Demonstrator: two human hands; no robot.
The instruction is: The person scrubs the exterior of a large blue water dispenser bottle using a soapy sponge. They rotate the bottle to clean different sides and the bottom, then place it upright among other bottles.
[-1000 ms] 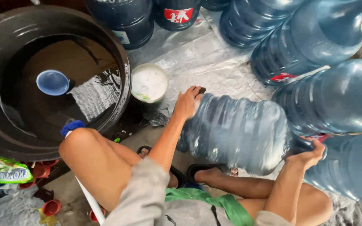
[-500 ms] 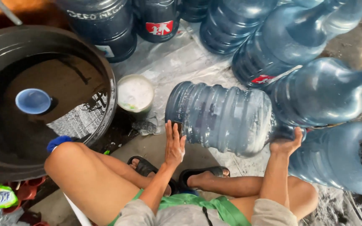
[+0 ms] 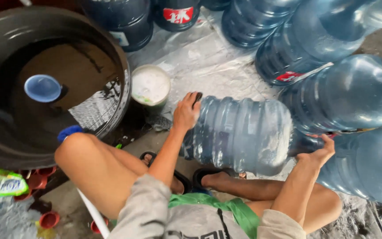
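While it lies on its side across the person's lap, the blue water jug runs lengthwise from hand to hand: the left hand presses flat on its base end, and the right hand cups the shoulder end, fingers spread. Beyond the right hand, more blue jugs crowd close, leaving little room there. Past the left hand stand a white bucket and a black water tub, with bare plastic sheeting ahead.
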